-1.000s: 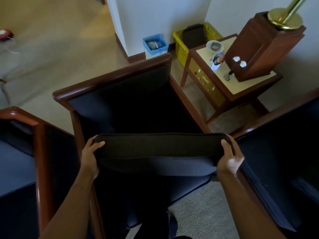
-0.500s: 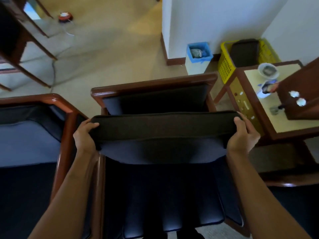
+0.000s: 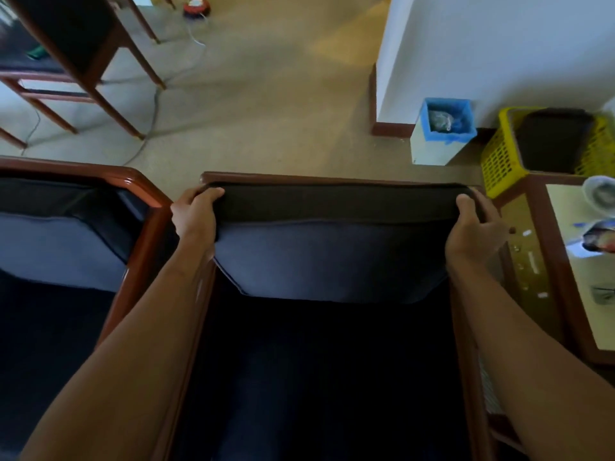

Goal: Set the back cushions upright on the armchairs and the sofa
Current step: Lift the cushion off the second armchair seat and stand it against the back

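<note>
2 hands | left hand (image 3: pixel 194 216) and right hand (image 3: pixel 474 227) each grip closed on back cushion (image 3: pixel 332 247) top corners, frame centre | pressed against armchair (image 3: pixel 332 178) backrest to stand upright

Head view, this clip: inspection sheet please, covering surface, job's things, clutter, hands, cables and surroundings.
Surface: dark seat of the middle armchair, nothing lying on it.
Job's things: back cushion upright against the armchair's wooden back rail; neighbouring armchair's cushion also stands against its back.
Clutter: side table holds a cup and small items, too blurred to name.
Hands: left hand and right hand each grip a top corner of the back cushion.
Cables: white cord trails across the floor from a red device.
Surroundings: blue-lined bin, yellow basket, wooden chair legs, white wall.
</note>
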